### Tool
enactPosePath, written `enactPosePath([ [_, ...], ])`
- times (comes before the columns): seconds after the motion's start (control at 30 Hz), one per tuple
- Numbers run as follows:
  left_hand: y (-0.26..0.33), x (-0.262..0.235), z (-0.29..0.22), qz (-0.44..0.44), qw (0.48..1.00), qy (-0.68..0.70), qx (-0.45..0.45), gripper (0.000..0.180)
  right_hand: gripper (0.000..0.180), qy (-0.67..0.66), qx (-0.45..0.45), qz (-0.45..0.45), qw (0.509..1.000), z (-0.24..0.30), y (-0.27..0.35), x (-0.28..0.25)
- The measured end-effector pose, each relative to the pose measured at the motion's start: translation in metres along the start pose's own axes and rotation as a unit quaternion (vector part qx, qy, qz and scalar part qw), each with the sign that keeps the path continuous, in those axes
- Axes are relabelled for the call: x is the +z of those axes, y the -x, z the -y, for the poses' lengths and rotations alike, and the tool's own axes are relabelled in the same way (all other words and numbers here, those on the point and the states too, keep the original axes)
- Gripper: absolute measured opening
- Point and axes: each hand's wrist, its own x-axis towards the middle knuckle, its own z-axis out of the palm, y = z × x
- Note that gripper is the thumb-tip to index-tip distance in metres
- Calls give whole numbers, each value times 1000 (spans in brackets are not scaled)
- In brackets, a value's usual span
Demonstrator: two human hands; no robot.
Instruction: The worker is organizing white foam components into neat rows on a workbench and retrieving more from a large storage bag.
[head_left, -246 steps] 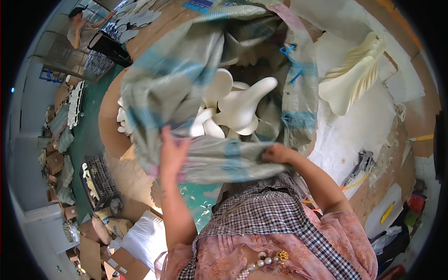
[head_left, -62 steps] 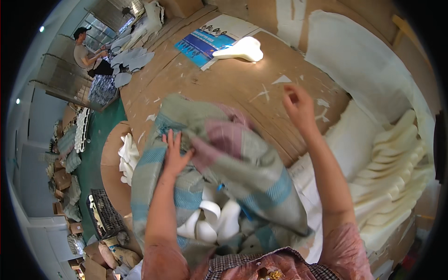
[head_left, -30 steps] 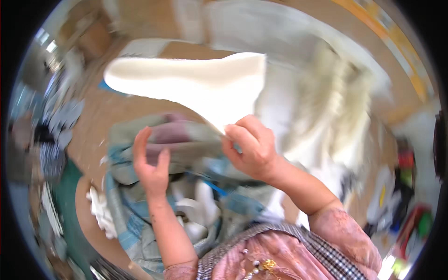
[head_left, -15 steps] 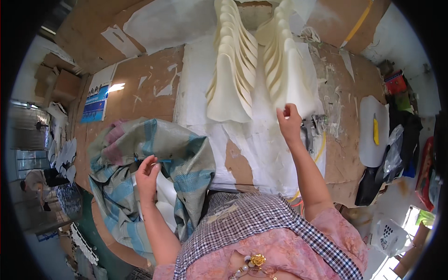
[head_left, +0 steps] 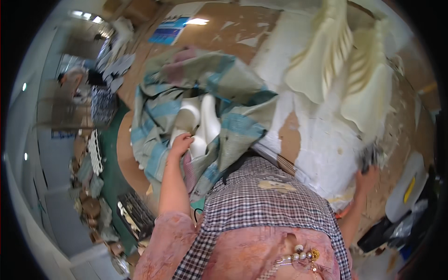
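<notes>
A grey-green and blue striped woven sack [head_left: 242, 126] lies open on the left, with several smooth white curved pieces [head_left: 210, 119] inside. My left hand [head_left: 181, 143] is in the sack's mouth, its fingers curled onto the edge of one white piece. At the right, my right hand [head_left: 367, 178] touches a dark grey, metallic-looking tool [head_left: 370, 157]; blur hides its kind and how my fingers sit on it. Just beyond that hand, two overlapping rows of cream-white curved sheets, a left row [head_left: 313, 77] and a right row [head_left: 368, 100], lie on the table.
White paper and worn brown cardboard [head_left: 290, 135] cover the table. A grey-white board with a yellow cutter [head_left: 409, 189] lies at the right edge, near black items and clear plastic. A blue printed sheet [head_left: 169, 31] is at the far left. Another person [head_left: 77, 79] is in the left background.
The view has turned toward the left. My right hand has left the right row's near end and come down to the grey tool. My left hand has lowered onto the white pieces.
</notes>
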Motion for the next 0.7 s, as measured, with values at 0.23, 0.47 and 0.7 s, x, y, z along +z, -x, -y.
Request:
enactPosePath([
  [0.23, 9, -15, 12, 123, 984, -122, -33, 41, 38, 97, 21, -39, 994, -61, 3, -29],
  [0.47, 42, -73, 46, -144, 977, -158, 2, 66, 42, -501, -391, 131, 761, 388, -3, -98],
  [0.7, 115, -116, 72, -248, 910, -245, -225, 82, 36, -180, -738, 586, 283, 469, 208, -20],
])
